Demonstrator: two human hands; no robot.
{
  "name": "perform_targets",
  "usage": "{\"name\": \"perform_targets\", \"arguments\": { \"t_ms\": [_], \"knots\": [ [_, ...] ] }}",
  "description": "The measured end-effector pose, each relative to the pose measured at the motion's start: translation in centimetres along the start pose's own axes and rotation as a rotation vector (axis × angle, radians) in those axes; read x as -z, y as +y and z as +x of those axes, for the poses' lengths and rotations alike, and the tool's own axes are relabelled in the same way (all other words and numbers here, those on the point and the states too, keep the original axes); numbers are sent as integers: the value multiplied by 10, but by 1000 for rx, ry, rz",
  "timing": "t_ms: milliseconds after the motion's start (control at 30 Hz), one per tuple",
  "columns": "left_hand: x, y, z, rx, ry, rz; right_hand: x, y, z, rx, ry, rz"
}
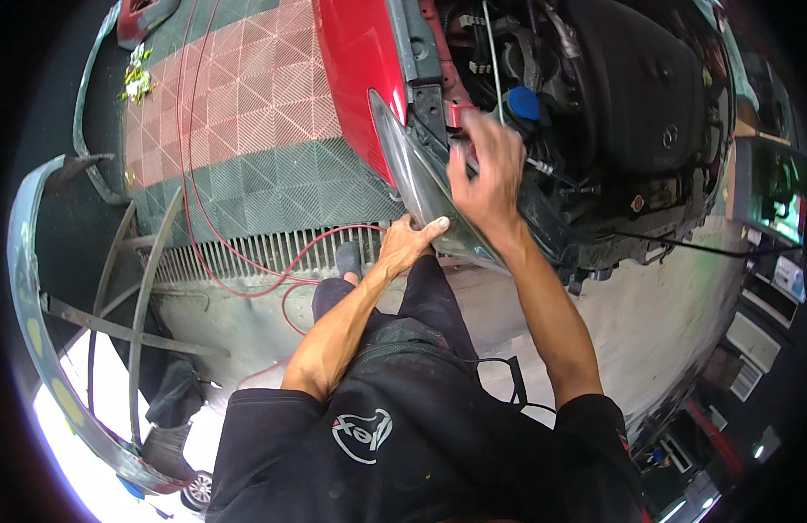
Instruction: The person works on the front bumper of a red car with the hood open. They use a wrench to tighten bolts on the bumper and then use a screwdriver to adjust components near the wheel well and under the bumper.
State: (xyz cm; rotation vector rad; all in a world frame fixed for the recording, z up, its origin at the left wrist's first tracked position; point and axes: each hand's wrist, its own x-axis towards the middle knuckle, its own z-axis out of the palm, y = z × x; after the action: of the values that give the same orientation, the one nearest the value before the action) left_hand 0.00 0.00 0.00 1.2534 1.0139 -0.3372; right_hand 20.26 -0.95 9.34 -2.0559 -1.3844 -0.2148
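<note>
A clear headlight (416, 174) sits at the front corner of a car, beside its red fender (355, 83). My left hand (408, 244) grips the headlight's near edge, with the thumb lying on top of the lens and the other fingers mostly hidden underneath. Over the headlight's inner side, at the edge of the engine bay, is my right hand (490, 179). Its fingers are bent and smeared by motion, so whether they hold anything cannot be made out. Just beyond them are a blue cap (523, 103) and a thin metal rod (494, 61).
The black engine cover (634, 78) fills the bay at right. A red hose (190, 148) loops across the tiled floor (255, 122) and a floor grate (272, 259). At left, a bumper (28, 288) lies against a metal stand (142, 296). Shelves (756, 340) line the right side.
</note>
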Motion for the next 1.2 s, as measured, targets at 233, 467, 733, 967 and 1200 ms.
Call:
{"name": "perform_targets", "arguments": {
  "t_ms": [233,467,733,967,1200],
  "knots": [
    [-13,-37,28,-114,186,77,-45,29,27,-65,-130,284],
    [-1,-7,4,-43,53,33,-30,30,40,-142,-289,453],
    [-27,-37,-5,-92,71,-90,-45,41,17,92,-174,371],
    [-28,-33,-10,-111,132,-60,-45,37,17,58,-198,321],
    [-21,-27,-11,-91,100,33,-43,27,45,129,-142,92]
  ]
}}
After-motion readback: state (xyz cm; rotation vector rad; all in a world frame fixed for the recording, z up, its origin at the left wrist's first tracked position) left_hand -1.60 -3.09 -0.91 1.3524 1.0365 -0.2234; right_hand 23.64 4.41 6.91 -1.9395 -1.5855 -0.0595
